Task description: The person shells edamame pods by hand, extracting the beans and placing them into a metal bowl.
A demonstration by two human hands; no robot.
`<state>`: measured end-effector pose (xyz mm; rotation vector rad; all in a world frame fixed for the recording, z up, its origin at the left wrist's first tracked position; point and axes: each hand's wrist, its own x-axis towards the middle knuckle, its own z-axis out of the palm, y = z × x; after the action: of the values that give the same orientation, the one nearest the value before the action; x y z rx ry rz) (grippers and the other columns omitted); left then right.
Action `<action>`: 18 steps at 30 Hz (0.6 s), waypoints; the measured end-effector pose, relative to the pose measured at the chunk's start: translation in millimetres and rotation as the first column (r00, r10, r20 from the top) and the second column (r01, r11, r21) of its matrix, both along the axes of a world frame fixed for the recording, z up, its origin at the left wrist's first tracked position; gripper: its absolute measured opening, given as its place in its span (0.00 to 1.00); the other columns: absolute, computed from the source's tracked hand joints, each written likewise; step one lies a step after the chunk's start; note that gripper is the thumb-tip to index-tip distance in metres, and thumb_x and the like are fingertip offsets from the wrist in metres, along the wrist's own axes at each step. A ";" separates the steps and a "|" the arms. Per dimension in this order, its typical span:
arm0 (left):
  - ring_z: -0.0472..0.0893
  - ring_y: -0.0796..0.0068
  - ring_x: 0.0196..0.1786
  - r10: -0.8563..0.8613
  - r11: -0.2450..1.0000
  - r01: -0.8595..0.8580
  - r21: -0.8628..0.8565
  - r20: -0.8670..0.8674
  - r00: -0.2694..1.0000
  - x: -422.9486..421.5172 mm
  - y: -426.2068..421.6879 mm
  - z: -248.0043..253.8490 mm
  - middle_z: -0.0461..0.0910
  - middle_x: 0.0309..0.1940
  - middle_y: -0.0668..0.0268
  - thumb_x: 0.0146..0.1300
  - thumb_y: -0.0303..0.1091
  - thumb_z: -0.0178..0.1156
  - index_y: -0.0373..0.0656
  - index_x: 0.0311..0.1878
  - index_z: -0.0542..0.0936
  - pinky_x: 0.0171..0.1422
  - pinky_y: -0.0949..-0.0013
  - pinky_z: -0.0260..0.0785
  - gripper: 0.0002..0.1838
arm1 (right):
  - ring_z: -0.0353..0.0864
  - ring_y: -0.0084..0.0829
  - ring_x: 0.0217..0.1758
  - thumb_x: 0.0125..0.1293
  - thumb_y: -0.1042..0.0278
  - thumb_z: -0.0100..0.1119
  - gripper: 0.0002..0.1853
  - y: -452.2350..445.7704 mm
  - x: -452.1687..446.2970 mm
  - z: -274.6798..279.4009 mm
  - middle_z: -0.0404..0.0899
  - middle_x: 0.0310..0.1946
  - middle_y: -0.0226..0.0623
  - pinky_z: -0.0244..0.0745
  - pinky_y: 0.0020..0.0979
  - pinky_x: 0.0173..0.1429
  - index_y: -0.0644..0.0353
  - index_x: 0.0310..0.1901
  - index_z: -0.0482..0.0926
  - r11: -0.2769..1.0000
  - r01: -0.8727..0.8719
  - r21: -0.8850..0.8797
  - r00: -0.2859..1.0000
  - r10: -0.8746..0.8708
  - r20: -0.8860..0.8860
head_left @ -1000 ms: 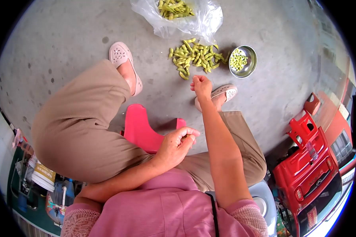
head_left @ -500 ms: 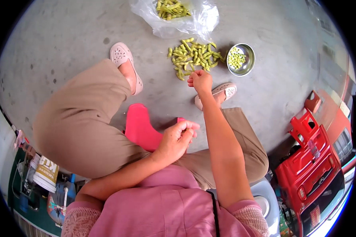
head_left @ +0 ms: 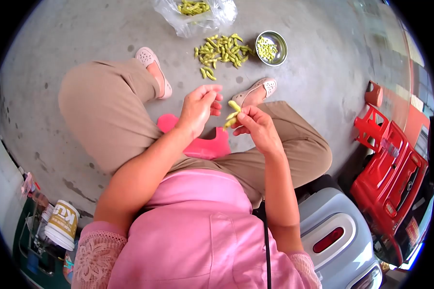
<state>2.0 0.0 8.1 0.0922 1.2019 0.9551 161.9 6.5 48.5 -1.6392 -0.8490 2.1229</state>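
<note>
Between the thumb and fingers of my right hand [head_left: 256, 126] are a few green bean pods [head_left: 232, 115], held above the pink stool. My left hand [head_left: 200, 107] is raised just to the left of them, its fingers curled together; whatever it may hold is hidden. On the floor beyond lies a loose pile of green pods [head_left: 222, 50], with a couple of pods [head_left: 208, 73] nearer to me. A steel bowl [head_left: 284, 54] with shelled green beans [head_left: 266, 49] stands right of the pile. Behind it, a clear plastic bag [head_left: 181, 24] holds more pods [head_left: 193, 7].
A pink stool [head_left: 207, 147] is between my legs. Red plastic stools [head_left: 370, 126] and a red vehicle [head_left: 388, 190] are at the right. A grey-blue scooter part [head_left: 330, 216] is at lower right, and a white-and-gold bucket [head_left: 62, 222] at lower left.
My right hand has come back from the pile toward my lap with pods in it. My left hand has moved up and forward. The view has shifted, with the pile and bowl now higher in frame.
</note>
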 end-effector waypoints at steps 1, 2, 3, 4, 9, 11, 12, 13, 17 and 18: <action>0.70 0.82 0.24 -0.066 0.997 0.066 0.033 0.014 0.998 -0.5 0.9 1.4 0.71 0.27 0.68 0.59 0.34 0.47 0.36 0.37 0.74 0.25 0.78 0.64 0.11 | 0.73 0.22 0.28 0.61 0.69 0.46 0.07 -6.7 3.3 -1.4 0.74 0.26 0.33 0.70 0.22 0.33 0.64 0.32 0.70 1.000 0.009 -0.001 1.000 -0.009 0.001; 0.69 0.83 0.23 -0.128 0.990 0.127 0.066 0.023 0.991 -1.3 2.1 1.9 0.71 0.25 0.69 0.58 0.35 0.49 0.37 0.36 0.74 0.23 0.79 0.63 0.11 | 0.74 0.24 0.28 0.61 0.68 0.46 0.08 -12.2 6.2 -8.4 0.74 0.27 0.34 0.71 0.24 0.35 0.64 0.32 0.70 0.998 0.047 -0.030 0.994 -0.050 -0.093; 0.69 0.83 0.23 -0.128 0.990 0.126 0.064 0.015 0.992 -2.7 2.5 3.7 0.71 0.25 0.69 0.58 0.35 0.49 0.37 0.36 0.74 0.23 0.79 0.63 0.11 | 0.75 0.25 0.29 0.61 0.68 0.45 0.08 -15.4 6.7 -14.9 0.74 0.28 0.35 0.71 0.25 0.36 0.64 0.32 0.69 0.995 0.076 -0.064 0.978 -0.087 -0.192; 0.68 0.85 0.22 -0.239 0.968 0.240 0.069 -0.020 0.971 -4.8 2.6 5.8 0.70 0.23 0.70 0.58 0.36 0.51 0.37 0.35 0.75 0.22 0.80 0.62 0.11 | 0.75 0.27 0.31 0.62 0.68 0.44 0.08 -15.6 6.7 -19.7 0.74 0.29 0.36 0.72 0.26 0.37 0.64 0.32 0.69 0.998 0.048 -0.052 0.981 -0.057 -0.183; 0.65 0.88 0.21 -0.443 0.887 0.461 0.037 -0.216 0.870 -10.4 3.0 10.2 0.70 0.22 0.74 0.57 0.37 0.54 0.38 0.34 0.77 0.21 0.84 0.57 0.11 | 0.75 0.27 0.32 0.62 0.68 0.44 0.07 -1.6 0.2 -24.7 0.75 0.30 0.37 0.73 0.26 0.36 0.63 0.33 0.68 0.999 0.023 -0.038 0.986 -0.029 -0.162; 0.66 0.88 0.21 -0.451 0.884 0.466 0.031 -0.203 0.869 -9.0 1.3 7.2 0.71 0.22 0.74 0.57 0.36 0.54 0.38 0.35 0.76 0.21 0.83 0.58 0.11 | 0.75 0.27 0.33 0.62 0.68 0.44 0.08 0.6 2.0 -30.0 0.75 0.30 0.38 0.73 0.26 0.35 0.63 0.34 0.68 0.998 0.060 -0.028 0.976 -0.064 -0.210; 0.66 0.88 0.22 -0.453 0.885 0.465 0.026 -0.188 0.871 -8.3 -0.4 6.1 0.71 0.23 0.73 0.57 0.35 0.54 0.37 0.36 0.76 0.21 0.83 0.59 0.11 | 0.75 0.26 0.32 0.62 0.67 0.44 0.08 0.5 1.6 -29.6 0.75 0.30 0.38 0.73 0.26 0.35 0.64 0.34 0.68 0.998 0.067 -0.014 0.974 -0.068 -0.215; 0.66 0.88 0.22 -0.456 0.884 0.467 0.019 -0.186 0.870 -7.7 -0.9 4.6 0.71 0.23 0.73 0.57 0.35 0.54 0.37 0.36 0.76 0.21 0.83 0.59 0.11 | 0.75 0.26 0.32 0.62 0.67 0.44 0.08 0.2 0.9 -30.6 0.75 0.30 0.38 0.73 0.26 0.35 0.64 0.34 0.68 0.997 0.068 -0.021 0.974 -0.071 -0.216; 0.68 0.86 0.23 -0.491 0.871 0.491 -0.025 -0.084 0.867 -5.3 0.7 4.1 0.72 0.24 0.71 0.57 0.33 0.52 0.36 0.38 0.75 0.23 0.82 0.61 0.10 | 0.75 0.26 0.32 0.62 0.68 0.44 0.08 2.3 0.5 -35.5 0.75 0.30 0.38 0.74 0.27 0.34 0.64 0.33 0.68 0.991 0.121 -0.048 0.959 -0.129 -0.254; 0.68 0.85 0.23 -0.505 0.863 0.503 -0.037 -0.039 0.862 -4.2 1.0 4.8 0.72 0.24 0.71 0.57 0.32 0.52 0.36 0.39 0.75 0.23 0.82 0.62 0.10 | 0.75 0.27 0.32 0.62 0.68 0.44 0.07 2.4 1.2 -36.1 0.75 0.30 0.39 0.74 0.27 0.33 0.64 0.33 0.68 0.988 0.140 -0.068 0.950 -0.153 -0.272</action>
<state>-2.1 1.0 13.0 0.3941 1.1528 0.4751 163.2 8.8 12.4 -1.3367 -0.5754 2.2118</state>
